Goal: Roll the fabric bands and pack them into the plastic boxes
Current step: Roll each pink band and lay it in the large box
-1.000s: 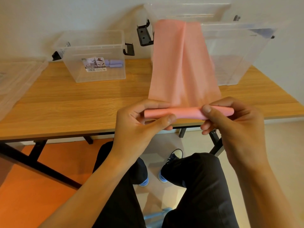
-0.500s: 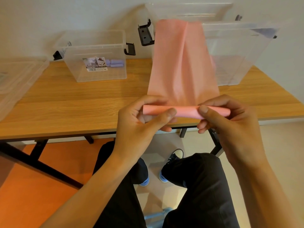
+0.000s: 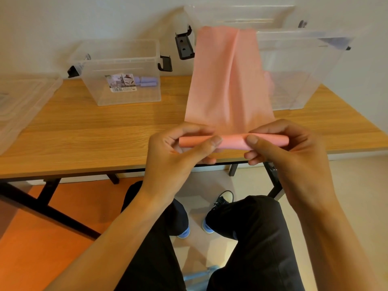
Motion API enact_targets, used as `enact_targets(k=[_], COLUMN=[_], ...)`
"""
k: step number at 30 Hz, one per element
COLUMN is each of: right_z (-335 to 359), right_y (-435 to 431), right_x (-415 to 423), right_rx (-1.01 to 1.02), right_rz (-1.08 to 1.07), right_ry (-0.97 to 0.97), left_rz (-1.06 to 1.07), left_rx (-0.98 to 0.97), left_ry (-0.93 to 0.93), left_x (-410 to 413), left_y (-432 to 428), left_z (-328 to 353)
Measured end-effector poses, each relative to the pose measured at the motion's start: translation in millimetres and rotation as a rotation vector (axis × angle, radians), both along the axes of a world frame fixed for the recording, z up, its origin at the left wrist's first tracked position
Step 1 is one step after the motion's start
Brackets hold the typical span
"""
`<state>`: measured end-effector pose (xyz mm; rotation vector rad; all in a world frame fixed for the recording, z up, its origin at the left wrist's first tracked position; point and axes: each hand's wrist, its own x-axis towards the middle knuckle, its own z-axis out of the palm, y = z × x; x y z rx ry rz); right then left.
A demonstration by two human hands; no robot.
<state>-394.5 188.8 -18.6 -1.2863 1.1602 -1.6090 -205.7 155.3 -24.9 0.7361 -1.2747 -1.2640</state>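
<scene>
My thumbs have drawn closer along the pink band (image 3: 226, 91), its near end rolled; fingers of left hand (image 3: 174, 158) and right hand (image 3: 294, 160) pinch that roll above the tabletop (image 3: 105, 133).

The left hand (image 3: 174, 162) lifts its thumb from the lower edge of the roll (image 3: 233, 141) onto the roll's front face, while the right hand (image 3: 294, 160) slides its thumb toward 9 o'clock, so the two thumb tips now sit closer together. Roll and hands drift a little toward 10 o'clock, and the flat stretch of the pink band (image 3: 226, 85) running toward 12 o'clock is slightly shorter as more of it winds on.
</scene>
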Motion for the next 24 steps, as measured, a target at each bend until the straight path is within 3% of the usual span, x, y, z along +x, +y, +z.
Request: enact_targets(k=[8, 15, 24], right_z=[4.1, -0.4, 6.7], right_y=[5.6, 0.4, 3.9], right_x=[0.8, -1.0, 2.9], right_rx=[-0.016, 0.024, 0.052], right_rz=[-0.105, 0.086, 0.023], right_ry=[-0.008, -0.144, -0.055], left_rz=[0.038, 0.037, -0.024], left_rx=[-0.044, -0.004, -0.005], left_ry=[-0.002, -0.001, -0.051], left_x=[-3.9, -4.5, -4.8], left_y=[1.9, 4.9, 4.7], left_z=[0.1, 4.3, 5.7])
